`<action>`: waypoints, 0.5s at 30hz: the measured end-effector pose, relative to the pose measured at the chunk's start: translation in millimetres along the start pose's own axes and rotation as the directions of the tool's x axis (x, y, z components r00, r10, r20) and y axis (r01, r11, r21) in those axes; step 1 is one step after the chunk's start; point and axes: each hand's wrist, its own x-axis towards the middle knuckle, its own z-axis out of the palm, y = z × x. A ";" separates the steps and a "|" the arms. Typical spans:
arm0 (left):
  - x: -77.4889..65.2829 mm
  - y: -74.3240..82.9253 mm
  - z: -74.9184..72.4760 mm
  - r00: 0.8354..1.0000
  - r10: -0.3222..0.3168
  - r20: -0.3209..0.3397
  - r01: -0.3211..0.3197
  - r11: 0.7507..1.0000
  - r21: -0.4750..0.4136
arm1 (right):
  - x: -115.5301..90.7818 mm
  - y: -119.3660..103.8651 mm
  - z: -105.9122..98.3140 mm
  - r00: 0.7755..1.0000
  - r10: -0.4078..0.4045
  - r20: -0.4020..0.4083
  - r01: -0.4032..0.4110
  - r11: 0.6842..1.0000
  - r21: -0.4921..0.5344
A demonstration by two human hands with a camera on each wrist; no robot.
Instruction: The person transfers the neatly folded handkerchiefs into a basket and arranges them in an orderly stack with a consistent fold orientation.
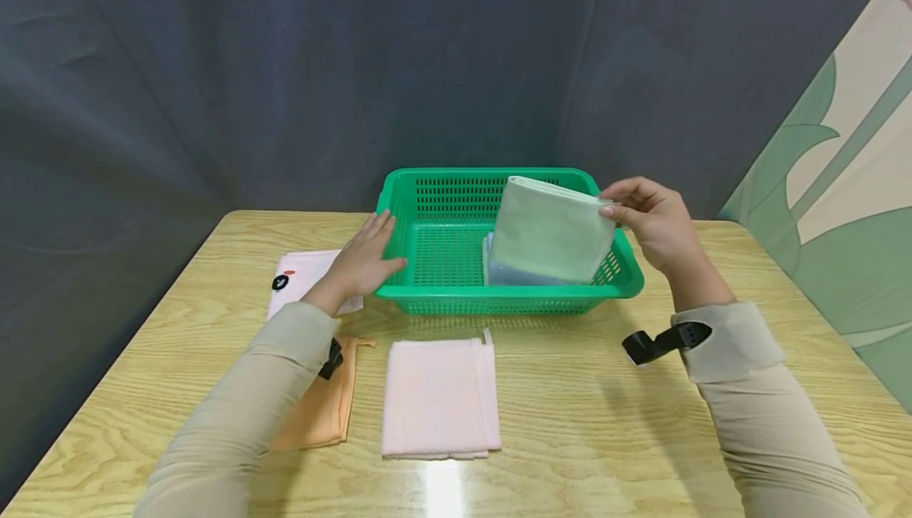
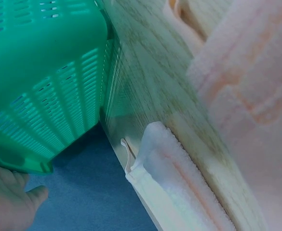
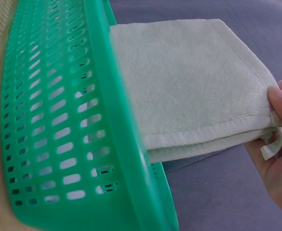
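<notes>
A folded pale green towel point(image 1: 552, 233) hangs tilted over the right half of the green plastic basket point(image 1: 456, 291). My right hand point(image 1: 651, 221) pinches its right corner between thumb and fingers, next to a small hanging loop seen in the right wrist view. Beneath it, a blue folded cloth point(image 1: 527, 276) lies in the basket, mostly hidden. At the basket's left rim, my left hand point(image 1: 362, 260) rests with its fingers extended. Partly under the left wrist lies a white-pink towel point(image 1: 302, 268) with a black print.
A light pink folded towel point(image 1: 442, 399) lies in front of the basket. An orange folded towel point(image 1: 321, 407) lies left of it, partly covered by the left forearm. The wooden table point(image 1: 570, 423) meets a dark curtain point(image 1: 463, 59) behind the basket.
</notes>
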 end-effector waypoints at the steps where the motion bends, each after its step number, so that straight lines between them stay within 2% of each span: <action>1: 0.0 0.1 -0.2 1.000 0.002 0.000 -0.002 1.000 0.001 | -0.1 0.4 0.1 1.000 0.004 0.004 -0.004 1.000 -0.003; 6: 0.0 0.7 -0.7 1.000 0.001 -0.002 -0.001 1.000 0.004 | -0.1 3.7 -0.6 0.999 0.038 0.026 -0.037 0.999 -0.021; 15: -0.4 0.9 -1.2 1.000 -0.006 0.001 0.006 1.000 0.000 | 0.4 11.6 -2.2 0.994 0.089 0.061 -0.081 0.989 -0.123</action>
